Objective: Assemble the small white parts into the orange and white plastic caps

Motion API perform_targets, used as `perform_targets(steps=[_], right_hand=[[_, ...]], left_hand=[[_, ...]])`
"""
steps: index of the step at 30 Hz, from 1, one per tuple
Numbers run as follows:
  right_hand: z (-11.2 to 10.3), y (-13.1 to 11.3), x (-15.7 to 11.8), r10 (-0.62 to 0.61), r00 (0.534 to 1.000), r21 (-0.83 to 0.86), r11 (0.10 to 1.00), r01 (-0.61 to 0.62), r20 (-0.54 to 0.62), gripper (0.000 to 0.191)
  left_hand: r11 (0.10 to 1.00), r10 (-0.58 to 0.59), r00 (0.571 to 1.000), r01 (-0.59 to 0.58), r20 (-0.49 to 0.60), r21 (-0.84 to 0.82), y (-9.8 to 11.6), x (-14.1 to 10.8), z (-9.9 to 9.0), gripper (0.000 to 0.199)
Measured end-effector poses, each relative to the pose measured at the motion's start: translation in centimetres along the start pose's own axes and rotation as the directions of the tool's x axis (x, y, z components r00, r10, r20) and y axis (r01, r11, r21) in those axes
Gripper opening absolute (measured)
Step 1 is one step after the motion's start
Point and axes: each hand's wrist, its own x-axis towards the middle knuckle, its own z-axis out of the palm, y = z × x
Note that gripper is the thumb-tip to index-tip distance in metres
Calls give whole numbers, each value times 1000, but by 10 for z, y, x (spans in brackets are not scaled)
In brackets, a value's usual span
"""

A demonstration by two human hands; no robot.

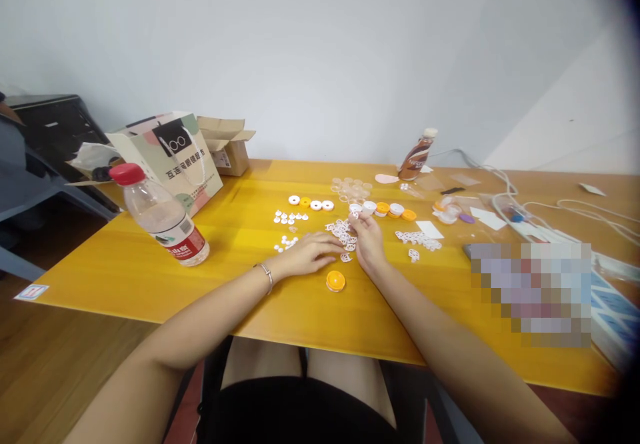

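Observation:
My left hand [310, 252] rests flat on the yellow table [125, 271], fingers stretched toward a pile of small white parts [343, 232]. My right hand [367, 237] is raised just right of that pile and pinches one small white part between its fingertips. An orange round cap [335, 281] lies on the table between my two wrists. Behind the pile runs a row of white and orange caps [390, 209], and another short row of caps [311, 203] lies to the left. More tiny white parts [289, 218] are spread left of the pile.
A clear water bottle with a red cap [163, 217] stands at the left, a printed paper bag [173, 157] and an open cardboard box [227, 144] behind it. A brown drink bottle [416, 155] stands at the back. White cables [530, 214] run along the right.

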Motion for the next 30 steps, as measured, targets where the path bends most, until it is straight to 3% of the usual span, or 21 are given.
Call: perform_targets(steps=[10,16,30], right_hand=[[7,3,-10,127,965,4,991,-132,229,30],[7,-1,-12,144,962,-45,989,-137,234,28],[1,-15,-9,28,982,-93,996,-11,184,25]], left_hand=[[998,-13,998,9,64,65,2,0,1,18],[998,0,998,-5,66,63,2,-1,-1,16],[982,-25,998,12,65,191,4,-4,-4,30]])
